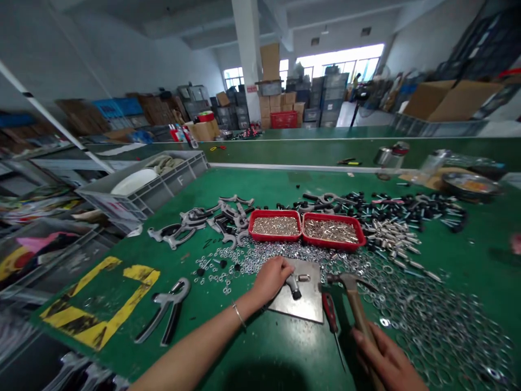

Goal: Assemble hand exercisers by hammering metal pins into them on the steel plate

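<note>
My left hand (273, 278) is closed over a small grey metal part with a black end (293, 287), pressed to a flat steel plate (303, 310). Just right of the fingers, a small coil spring (303, 277) lies on the plate. My right hand (385, 353) wraps round the wooden handle of a claw hammer (357, 309), whose head is beside the plate's right edge. Between plate and hammer lies a screwdriver (330, 314) with a red and black handle. A hand grip strengthener (169, 307) rests to the left on the green table.
Two red trays (277, 238) of small metal parts stand behind the plate. Loose nuts and rings (439, 326) spread around and rightward. Grey handles (195, 220) lie back left, black-headed bolts (423, 212) back right. A grey crate (171, 187) stands at the left edge.
</note>
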Demonstrator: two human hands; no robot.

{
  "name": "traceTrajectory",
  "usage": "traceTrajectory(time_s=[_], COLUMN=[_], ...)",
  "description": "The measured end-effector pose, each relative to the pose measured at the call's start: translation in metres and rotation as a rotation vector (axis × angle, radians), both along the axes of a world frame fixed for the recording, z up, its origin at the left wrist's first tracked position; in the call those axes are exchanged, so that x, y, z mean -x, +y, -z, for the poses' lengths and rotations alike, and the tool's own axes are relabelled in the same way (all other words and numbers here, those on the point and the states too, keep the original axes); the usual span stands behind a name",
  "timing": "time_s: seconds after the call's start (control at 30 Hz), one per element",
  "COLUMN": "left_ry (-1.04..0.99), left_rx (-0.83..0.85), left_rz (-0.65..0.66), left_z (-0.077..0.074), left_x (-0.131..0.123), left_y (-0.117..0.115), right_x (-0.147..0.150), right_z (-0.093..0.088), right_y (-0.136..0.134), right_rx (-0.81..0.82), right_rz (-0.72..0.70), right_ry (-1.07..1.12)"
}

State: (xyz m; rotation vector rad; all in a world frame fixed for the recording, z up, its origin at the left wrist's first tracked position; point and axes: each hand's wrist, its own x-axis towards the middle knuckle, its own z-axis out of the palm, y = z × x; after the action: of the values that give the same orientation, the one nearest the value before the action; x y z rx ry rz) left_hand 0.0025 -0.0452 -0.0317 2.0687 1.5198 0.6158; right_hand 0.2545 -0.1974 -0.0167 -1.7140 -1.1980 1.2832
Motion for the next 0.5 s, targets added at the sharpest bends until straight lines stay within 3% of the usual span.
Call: traceTrajectory(time_s=[0.13, 0.3, 0.4, 0.5], left_ry=[0.058, 0.288, 0.249, 0.113], left_rx=[-0.041, -0.244, -0.234, -0.151], left_rz=[0.014, 0.311, 0.207, 0.109], left_z=[0.0, -0.009, -0.009, 0.0], left_x=[-0.005, -0.004, 0.001, 0.005], left_y=[0.001, 0.0, -0.013, -0.032], right_x=[-0.001, -0.006, -0.005, 0.007], right_z=[-0.003, -0.003, -0.019, -0.043], right_y=[0.001, 0.009, 0.02, 0.033], right_rx=[-0.058, 0.029, 0.0, -0.079], right_rz=[-0.083, -0.171, -0.275, -0.31], right_ry=[-0.072, -0.119, -0.194, -0.267])
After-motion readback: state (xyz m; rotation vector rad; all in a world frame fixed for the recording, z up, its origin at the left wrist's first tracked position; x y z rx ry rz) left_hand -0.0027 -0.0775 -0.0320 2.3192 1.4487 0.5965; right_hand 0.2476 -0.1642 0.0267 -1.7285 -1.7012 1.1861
